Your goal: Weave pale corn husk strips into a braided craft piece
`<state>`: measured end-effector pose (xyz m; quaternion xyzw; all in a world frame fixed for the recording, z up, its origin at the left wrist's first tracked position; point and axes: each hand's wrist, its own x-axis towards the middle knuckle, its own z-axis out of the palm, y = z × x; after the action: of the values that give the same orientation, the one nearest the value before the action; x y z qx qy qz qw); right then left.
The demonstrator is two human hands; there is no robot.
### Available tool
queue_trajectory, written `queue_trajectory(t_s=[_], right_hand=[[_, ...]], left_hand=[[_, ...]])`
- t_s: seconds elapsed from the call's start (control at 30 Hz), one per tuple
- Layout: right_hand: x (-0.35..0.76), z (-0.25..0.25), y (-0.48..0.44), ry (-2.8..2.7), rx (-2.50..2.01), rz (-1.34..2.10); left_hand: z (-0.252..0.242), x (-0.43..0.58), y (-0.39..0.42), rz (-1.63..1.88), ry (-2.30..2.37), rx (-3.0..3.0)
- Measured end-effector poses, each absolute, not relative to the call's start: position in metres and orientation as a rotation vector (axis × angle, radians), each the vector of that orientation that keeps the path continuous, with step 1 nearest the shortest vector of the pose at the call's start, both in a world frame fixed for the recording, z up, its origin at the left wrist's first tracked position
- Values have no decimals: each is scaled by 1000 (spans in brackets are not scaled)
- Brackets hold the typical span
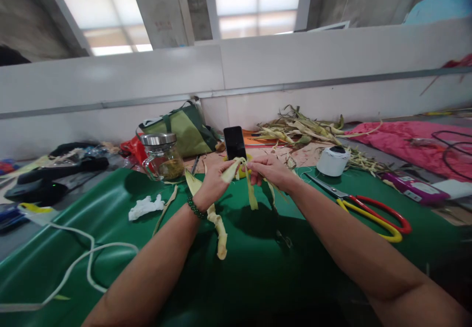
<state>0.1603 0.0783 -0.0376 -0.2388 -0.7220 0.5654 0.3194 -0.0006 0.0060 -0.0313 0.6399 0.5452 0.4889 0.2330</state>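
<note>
Both hands meet above the green mat (pixel 258 268), pinching pale yellow-green husk strips (pixel 252 196) at what looks like a small knot or loop. My left hand (pixel 214 184), with a dark green bead bracelet (pixel 194 208) at the wrist, is closed on one side of the strips. From below it hangs a curled, paler length of husk (pixel 220 233). My right hand (pixel 271 171) grips the other side with fingertips together, and more strips trail under it. Just behind the fingers a dark phone (pixel 234 142) stands upright, with something yellow partly hidden near its base.
Red-and-yellow-handled scissors (pixel 372 214) lie at right, near a white thread spool (pixel 333 161) and a purple box (pixel 415 188). A lidded glass mug (pixel 164 162), crumpled tissue (pixel 146 208) and white cable (pixel 90 253) are left. Behind are a green bag (pixel 184 130) and a husk pile (pixel 306 128).
</note>
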Motion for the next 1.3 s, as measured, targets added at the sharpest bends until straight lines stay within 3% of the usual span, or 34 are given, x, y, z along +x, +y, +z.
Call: queue_trajectory(t_s=[0.17, 0.37, 0.43, 0.9, 1.3], right_hand=[[156, -36, 69, -2013, -601, 1453], [160, -41, 68, -2213, -638, 652], [161, -42, 68, -2150, -626, 537], [160, -42, 68, -1987, -656, 446], [158, -40, 73, -1804, -667, 1035]], left_hand=[[-31, 8, 3, 1474, 1395, 1716], [-33, 6, 5, 1406, 1321, 1639], [-33, 7, 5, 1372, 1329, 1639], [-36, 6, 3, 1262, 1253, 1494], [-27, 5, -2, 1219, 1208, 1215]])
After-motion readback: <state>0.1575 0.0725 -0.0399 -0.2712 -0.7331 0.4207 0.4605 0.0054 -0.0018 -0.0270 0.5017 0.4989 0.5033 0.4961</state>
